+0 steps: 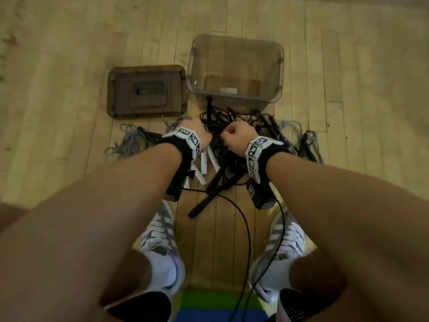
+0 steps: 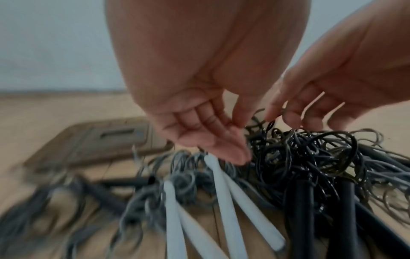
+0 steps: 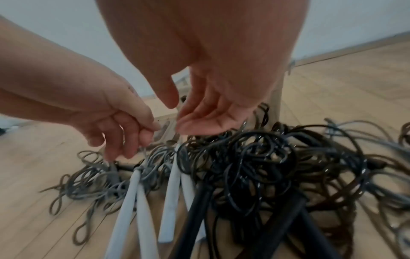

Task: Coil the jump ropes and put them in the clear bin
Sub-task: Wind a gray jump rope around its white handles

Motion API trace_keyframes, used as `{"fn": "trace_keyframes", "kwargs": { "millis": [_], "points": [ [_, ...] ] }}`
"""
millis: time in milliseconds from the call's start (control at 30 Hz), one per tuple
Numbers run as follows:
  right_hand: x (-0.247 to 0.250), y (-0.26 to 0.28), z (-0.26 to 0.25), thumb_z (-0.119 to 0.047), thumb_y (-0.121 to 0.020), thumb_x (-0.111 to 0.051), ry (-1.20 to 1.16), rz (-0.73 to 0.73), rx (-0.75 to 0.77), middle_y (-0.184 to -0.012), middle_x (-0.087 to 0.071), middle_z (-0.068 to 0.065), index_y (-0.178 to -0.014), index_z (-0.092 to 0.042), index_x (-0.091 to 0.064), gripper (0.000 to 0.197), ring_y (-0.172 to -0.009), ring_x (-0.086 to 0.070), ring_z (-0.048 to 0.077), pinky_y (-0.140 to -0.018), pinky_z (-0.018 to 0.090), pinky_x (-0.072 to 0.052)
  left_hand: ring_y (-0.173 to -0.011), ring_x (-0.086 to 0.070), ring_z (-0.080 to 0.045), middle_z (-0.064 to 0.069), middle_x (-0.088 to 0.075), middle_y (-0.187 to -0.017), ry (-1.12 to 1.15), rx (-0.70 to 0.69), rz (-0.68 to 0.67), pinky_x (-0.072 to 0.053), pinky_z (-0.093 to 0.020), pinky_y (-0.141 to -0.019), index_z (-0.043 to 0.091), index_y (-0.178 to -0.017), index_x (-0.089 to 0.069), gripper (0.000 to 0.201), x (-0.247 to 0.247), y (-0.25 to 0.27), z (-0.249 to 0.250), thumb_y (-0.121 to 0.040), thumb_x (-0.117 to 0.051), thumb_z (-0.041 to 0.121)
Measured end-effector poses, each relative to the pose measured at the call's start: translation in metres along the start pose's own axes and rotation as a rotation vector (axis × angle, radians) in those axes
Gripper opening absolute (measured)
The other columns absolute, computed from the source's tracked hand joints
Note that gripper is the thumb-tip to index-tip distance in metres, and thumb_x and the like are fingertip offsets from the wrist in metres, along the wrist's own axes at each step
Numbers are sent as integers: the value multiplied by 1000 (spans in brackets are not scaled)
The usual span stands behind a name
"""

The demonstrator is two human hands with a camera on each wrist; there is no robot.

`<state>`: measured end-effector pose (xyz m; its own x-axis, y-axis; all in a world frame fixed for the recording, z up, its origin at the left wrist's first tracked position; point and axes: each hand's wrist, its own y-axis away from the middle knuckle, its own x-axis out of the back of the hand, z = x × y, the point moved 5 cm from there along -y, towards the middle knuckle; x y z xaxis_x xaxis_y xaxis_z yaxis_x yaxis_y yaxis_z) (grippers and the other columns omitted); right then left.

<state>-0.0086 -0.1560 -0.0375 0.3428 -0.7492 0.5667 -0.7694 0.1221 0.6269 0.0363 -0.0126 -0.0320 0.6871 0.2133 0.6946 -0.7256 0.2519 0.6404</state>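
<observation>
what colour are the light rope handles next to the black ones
Pale grey-white handles, beside the black handles; the right wrist view shows them best.

The floor (image 1: 69,66) is pale yellowish wood in long planks. On it, the clear bin (image 1: 235,45) is see-through with a greyish tint, and the lid (image 1: 146,91) beside it is dark brown. The tangled jump ropes (image 1: 232,145) are mostly black with black handles (image 1: 204,203); others to either side have grey-blue cords (image 1: 130,140), and four handles are white (image 2: 226,201). Both wrist bands (image 1: 257,154) are black with white panels bearing black-and-white square marker patterns. The shoes (image 1: 160,228) are grey with white stripes and white laces. The mat (image 1: 209,305) at the bottom edge is green and blue.
</observation>
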Motion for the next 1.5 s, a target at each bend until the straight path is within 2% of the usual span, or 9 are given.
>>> {"fn": "trace_keyframes", "kwargs": {
  "millis": [100, 300, 400, 533, 667, 867, 1067, 1400, 1500],
  "points": [
    [-37, -14, 2, -30, -97, -56, -4, -113, -25, -87, -75, 16, -95, -2, -74, 34, -84, -73, 33, -84, 48, -61, -77, -68, -35, -16, -72, -82, 138, 72, -33, -60, -43, -70, 1, -84, -73, 41, -25, -4, -25, -102, -50, 29],
    [-74, -34, -2, -25, -105, -45, 199, -200, -21, -94, -68, 19, -104, 0, -70, 36, -84, -65, 36, -79, 46, -56, -55, -44, -23, -10, -55, -69, 38, 93, -102, -38, -29, -50, 7, -73, -57, 36, -50, -18, -47, -106, -45, 15],
    [-92, -38, -4, -16, -104, -49, 275, -276, -5, -109, -67, 21, -143, 0, -49, 42, -100, -65, 41, -92, 54, -55, -95, -65, -34, -17, -69, -118, 79, 72, -225, -57, -43, -84, 1, -113, -71, 31, -65, -27, -47, -105, -43, 13],
    [-103, -47, -2, -14, -101, -53, 247, -307, 37, -117, -62, 21, -144, 1, -42, 47, -94, -65, 38, -83, 47, -56, -127, -55, -34, -18, -54, -146, 213, 124, -206, -44, -44, -109, -3, -133, -62, 34, -74, -34, -47, -104, -50, 9],
    [-99, -47, 11, -27, -109, -38, 33, -206, -31, -124, -62, 19, -137, -3, -51, 39, -107, -61, 35, -91, 41, -49, -114, -64, -32, -14, -68, -128, 356, 169, -166, -51, -43, -102, 11, -115, -72, 24, -75, -40, -62, -103, -54, 21],
    [-80, -42, 5, -36, -109, -36, -11, -247, -50, -78, -59, 11, -98, -2, -65, 46, -72, -56, 26, -68, 34, -44, -93, -74, -31, -12, -76, -87, 865, 320, -58, -62, -43, -87, 10, -84, -77, 20, -62, -21, -68, -100, -67, 18],
    [-60, -20, -25, -38, -107, -38, -171, -199, 5, -108, -65, 17, -120, -6, -58, 40, -99, -65, 36, -89, 49, -55, -86, -75, -28, -10, -77, -85, 858, 209, 66, -62, -44, -86, 16, -76, -77, 17, -23, 1, -49, -92, -73, 17],
    [77, 78, -91, -26, -108, -40, -180, 69, 332, -83, -61, 10, -125, -8, -56, 29, -64, -58, 23, -61, 40, -53, -73, -73, -30, -10, -77, -73, 894, -4, 345, -61, -41, -74, 16, -66, -75, 24, 102, 72, 29, -88, -69, 23],
    [119, 117, -107, -28, -106, -51, -273, 154, 472, -71, -59, 3, -117, -15, -63, 21, -46, -53, 9, -46, 26, -46, -89, -73, -27, -6, -78, -94, 823, -59, 494, -60, -41, -84, 20, -92, -75, 22, 145, 99, 53, -80, -67, 36]
  ]
}}
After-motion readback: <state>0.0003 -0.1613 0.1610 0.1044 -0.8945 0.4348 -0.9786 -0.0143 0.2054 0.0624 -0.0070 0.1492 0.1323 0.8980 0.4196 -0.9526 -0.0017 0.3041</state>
